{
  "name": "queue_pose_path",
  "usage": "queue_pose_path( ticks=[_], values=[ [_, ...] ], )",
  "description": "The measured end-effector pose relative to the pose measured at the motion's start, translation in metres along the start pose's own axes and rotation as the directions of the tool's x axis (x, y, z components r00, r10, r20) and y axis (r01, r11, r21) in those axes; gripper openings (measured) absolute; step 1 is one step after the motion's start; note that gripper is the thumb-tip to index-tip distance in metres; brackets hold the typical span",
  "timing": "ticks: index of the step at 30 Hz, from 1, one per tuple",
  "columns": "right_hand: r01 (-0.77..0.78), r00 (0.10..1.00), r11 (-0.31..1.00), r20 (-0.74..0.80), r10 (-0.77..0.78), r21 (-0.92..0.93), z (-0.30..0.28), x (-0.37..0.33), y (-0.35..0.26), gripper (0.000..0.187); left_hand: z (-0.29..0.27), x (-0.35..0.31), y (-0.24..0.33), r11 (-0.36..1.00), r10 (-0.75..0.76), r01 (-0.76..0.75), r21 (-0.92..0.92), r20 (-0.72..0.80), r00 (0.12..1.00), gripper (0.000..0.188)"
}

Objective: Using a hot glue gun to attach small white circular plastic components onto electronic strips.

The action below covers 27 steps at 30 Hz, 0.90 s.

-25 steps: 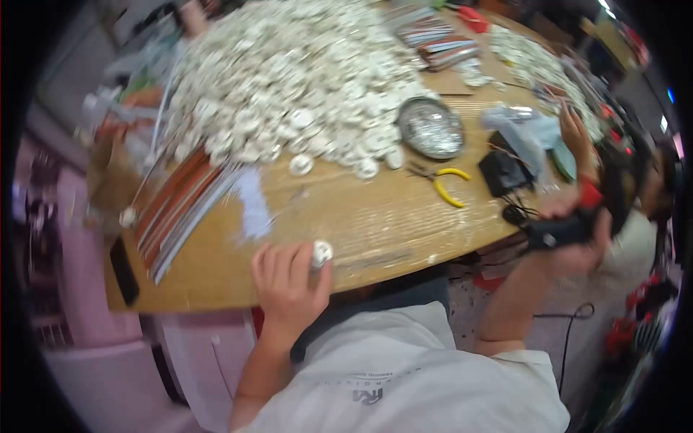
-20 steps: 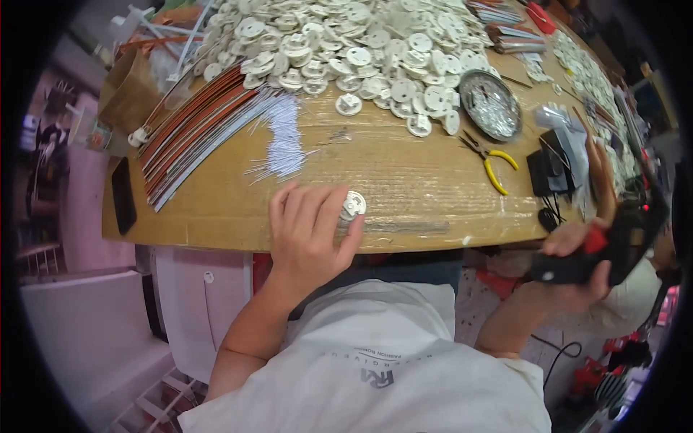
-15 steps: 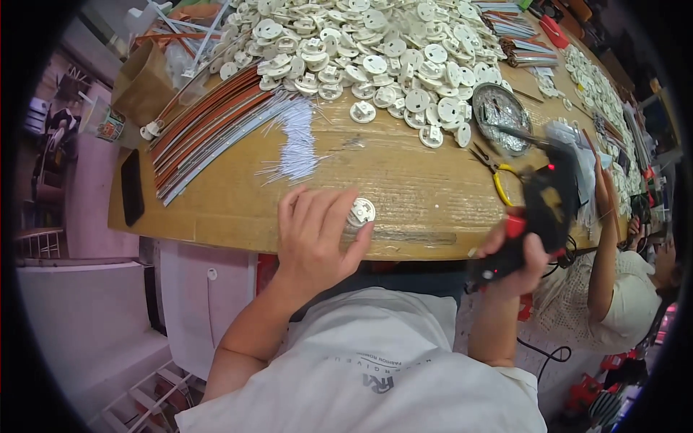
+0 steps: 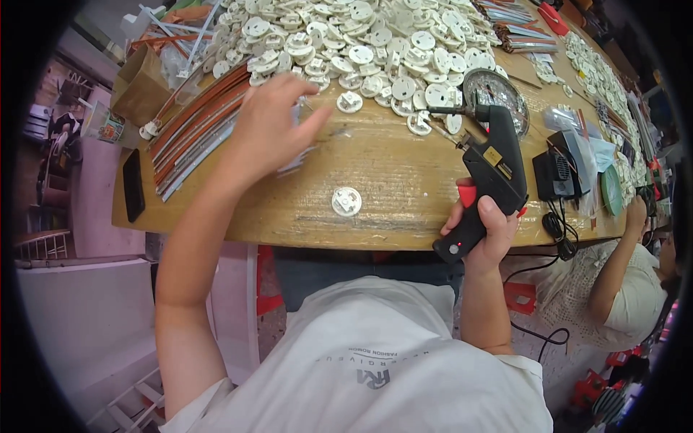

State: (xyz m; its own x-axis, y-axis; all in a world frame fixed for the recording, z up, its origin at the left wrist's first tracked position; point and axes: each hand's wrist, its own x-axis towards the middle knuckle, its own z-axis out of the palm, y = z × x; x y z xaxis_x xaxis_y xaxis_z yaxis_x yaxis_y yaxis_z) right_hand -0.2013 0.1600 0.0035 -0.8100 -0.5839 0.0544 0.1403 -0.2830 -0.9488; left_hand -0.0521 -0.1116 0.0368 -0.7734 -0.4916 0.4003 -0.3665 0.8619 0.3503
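Black soldering gun: right grip clenched round handle. Left grip spread over white wires; keep barrel well clear.

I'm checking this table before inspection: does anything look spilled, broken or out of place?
Nothing looks plainly spilled or broken. One white disc lies alone near the front edge of the table, apart from the heap of similar discs, and a grey scuffed streak marks the surface beside it. Small cracks couldn't be seen.
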Motion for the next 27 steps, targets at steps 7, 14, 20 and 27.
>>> queue_pose_path(
  ticks=[7,14,20,27],
  values=[
    [0.002,0.999,0.999,0.048,-0.005,0.050,-0.012,0.000,0.006,0.047,0.038,0.037,0.017,0.996,0.060,-0.069,0.053,0.154,0.986,0.033],
    [-0.056,0.996,0.994,0.079,0.049,0.090,-0.015,-0.003,0.006,0.049,0.038,0.035,0.017,0.999,-0.017,0.025,-0.046,0.164,0.986,0.025],
    [-0.029,0.996,0.993,0.088,0.019,0.116,-0.015,-0.002,0.006,0.050,0.028,0.023,0.027,0.986,0.089,-0.057,-0.156,0.211,0.973,0.024],
    [-0.019,0.998,0.999,0.058,0.016,0.051,-0.012,-0.003,0.004,0.050,-0.007,0.020,0.001,0.978,0.108,-0.110,-0.176,-0.021,0.994,0.031]
  ],
)
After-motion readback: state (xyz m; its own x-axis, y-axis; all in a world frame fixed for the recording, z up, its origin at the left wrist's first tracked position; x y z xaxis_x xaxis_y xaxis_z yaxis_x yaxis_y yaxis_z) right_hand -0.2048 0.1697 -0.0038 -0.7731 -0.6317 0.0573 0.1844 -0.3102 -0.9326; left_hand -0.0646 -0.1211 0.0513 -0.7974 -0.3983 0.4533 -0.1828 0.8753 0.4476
